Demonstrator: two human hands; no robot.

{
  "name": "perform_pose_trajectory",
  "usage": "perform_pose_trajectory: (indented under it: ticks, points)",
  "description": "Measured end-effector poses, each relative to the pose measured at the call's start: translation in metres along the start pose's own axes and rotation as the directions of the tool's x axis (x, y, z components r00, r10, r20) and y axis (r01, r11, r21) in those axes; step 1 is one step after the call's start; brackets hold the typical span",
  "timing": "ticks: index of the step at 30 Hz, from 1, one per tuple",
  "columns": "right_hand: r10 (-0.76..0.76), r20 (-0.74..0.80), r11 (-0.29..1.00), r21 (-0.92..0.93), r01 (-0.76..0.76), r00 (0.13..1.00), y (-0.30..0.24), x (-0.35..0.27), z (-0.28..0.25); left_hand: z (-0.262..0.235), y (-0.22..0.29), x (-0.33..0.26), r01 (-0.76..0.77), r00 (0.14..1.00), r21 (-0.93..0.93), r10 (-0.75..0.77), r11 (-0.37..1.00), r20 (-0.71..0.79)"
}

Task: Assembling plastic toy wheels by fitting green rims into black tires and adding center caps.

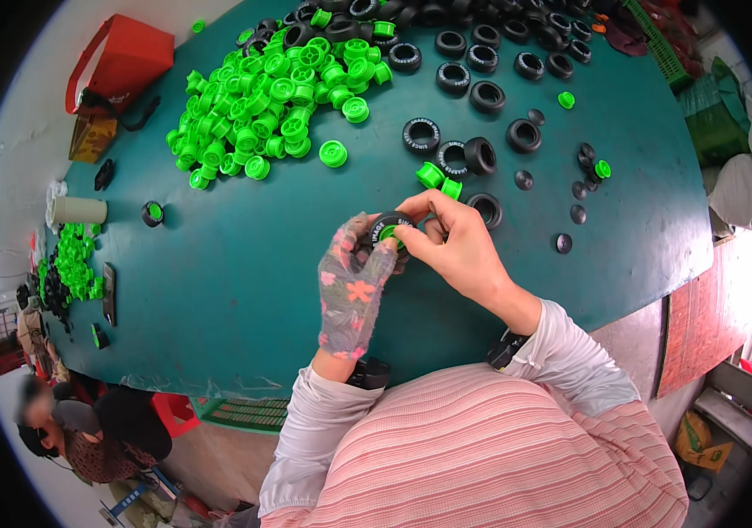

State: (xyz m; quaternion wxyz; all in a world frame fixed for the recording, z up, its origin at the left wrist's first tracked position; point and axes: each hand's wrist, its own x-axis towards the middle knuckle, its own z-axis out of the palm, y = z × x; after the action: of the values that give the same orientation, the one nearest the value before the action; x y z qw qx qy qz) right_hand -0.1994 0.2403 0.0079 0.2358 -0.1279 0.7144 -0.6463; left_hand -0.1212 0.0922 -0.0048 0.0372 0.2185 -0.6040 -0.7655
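Observation:
My left hand (351, 286), in a grey glove with a flower pattern, is closed round a small black toy tire (382, 231). A bright green wheel hub (388, 233) shows inside the tire's opening. My bare right hand (455, 242) pinches the same tire from the right, thumb on the hub and fingers at the far rim. Just beyond the hands lie two green hubs (430, 174) beside several loose black tires (480, 156). A large heap of green hubs (261, 106) covers the table's far left, with a single hub (333, 154) apart from it.
The green table (217, 290) holds a pile of black tires (446, 13) at the back and small black discs (564, 243) at right. A cream cup (79, 209) and a smaller hub heap (77, 260) sit at left. A person (94, 422) is at lower left, near a green crate (239, 414).

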Motion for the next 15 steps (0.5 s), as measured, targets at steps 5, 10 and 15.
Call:
perform_pose_trajectory:
  ticks: [5,10,15]
  points:
    - [-0.190,-0.086,0.976,-0.126,0.178,0.978,0.008,-0.002,0.004,0.013,0.012,-0.008,-0.120,0.989,0.091,0.126,0.989,-0.071]
    - [-0.310,-0.067,0.910,-0.309,0.275,0.948,0.002,-0.001,0.000,0.007,0.014,0.002,0.004,1.000,-0.029,-0.004,1.000,-0.002]
    - [-0.194,0.007,0.969,-0.154,0.193,0.981,0.004,0.008,-0.010,0.016,0.006,0.000,-0.108,0.993,0.217,0.117,0.970,-0.026]
